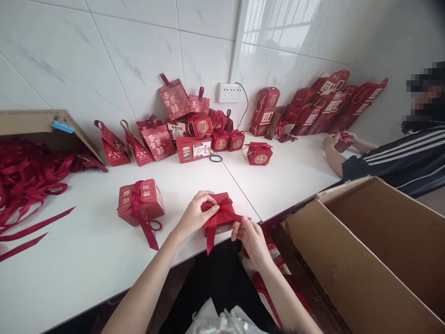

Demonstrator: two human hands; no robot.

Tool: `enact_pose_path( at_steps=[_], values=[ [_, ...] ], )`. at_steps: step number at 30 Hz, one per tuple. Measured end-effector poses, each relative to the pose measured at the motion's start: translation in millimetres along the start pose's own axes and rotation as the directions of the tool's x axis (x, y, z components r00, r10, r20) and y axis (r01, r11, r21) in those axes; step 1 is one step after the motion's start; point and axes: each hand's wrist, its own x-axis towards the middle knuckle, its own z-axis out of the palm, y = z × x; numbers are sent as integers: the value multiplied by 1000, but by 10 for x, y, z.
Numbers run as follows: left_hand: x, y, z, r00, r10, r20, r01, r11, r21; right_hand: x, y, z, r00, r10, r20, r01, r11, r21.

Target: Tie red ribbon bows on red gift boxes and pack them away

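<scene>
A small red gift box (222, 229) sits at the table's front edge, right before me. Red ribbon (226, 215) is tied in a bow on its top, and one tail hangs down the front. My left hand (206, 208) pinches the bow's left loop between thumb and fingers. With thumb and forefinger, my right hand (249, 234) grips a ribbon end that stretches off to the right of the box. To the left stands a larger red box (141, 202) with a ribbon tied round it and its tails lying on the table.
A cardboard box of loose red ribbons (31, 171) is at the left. Several finished red boxes (201, 125) line the wall beneath a power strip (229, 93). A big open carton (365, 241) stands close on my right; beyond it a co-worker's hands (335, 141) hold a red box.
</scene>
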Motion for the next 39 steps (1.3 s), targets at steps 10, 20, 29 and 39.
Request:
enact_pose_path(
  at_steps=[10,20,29,39],
  values=[
    [-122,61,-136,938,-165,-306,187,981,44,41,-719,-543,957,228,182,6,609,-793],
    [-180,121,15,947,-214,-241,213,977,-31,594,-344,67,969,-220,114,241,729,-640],
    [-339,120,194,905,-307,-294,247,942,-226,538,-164,-2,981,-185,58,190,862,-470],
    [-300,26,225,929,-215,-300,185,975,-124,557,-48,-56,993,-116,37,120,979,-162]
  ],
)
